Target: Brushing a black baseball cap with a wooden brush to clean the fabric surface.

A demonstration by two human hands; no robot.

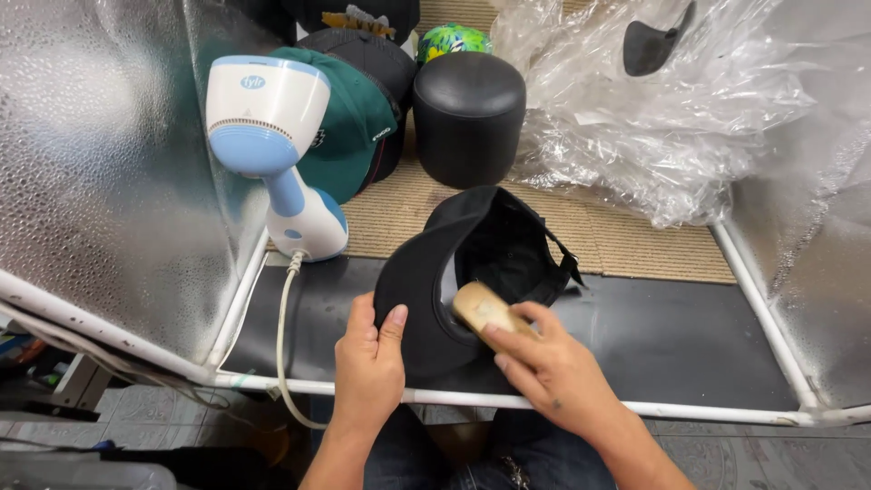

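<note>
1. Plastic sheet (635, 109) is lying crumpled far behind the cap, to its right, with a dark cap brim (655, 41) showing on top of it.
2. Black mat (653, 336) is lying under the cap, inside a white pipe frame (508, 399).
3. Black cap (472, 263) is sitting on the mat, tipped up with its inside facing the camera and its brim toward the left hand.
4. Steamer (272, 145), white and blue, is standing upright left of the cap, its cord (283, 336) trailing down past the frame.
5. Green cap (349, 122) is leaning just behind the steamer, well behind the black cap.
6. Black stool (469, 113) is standing right behind the cap.
7. Left hand (369, 363) is gripping the cap's brim, thumb on top, fingers closed around the edge.
8. Right hand (544, 363) is closed around a tan brush (485, 310), pressing it against the cap's inner band.
</note>
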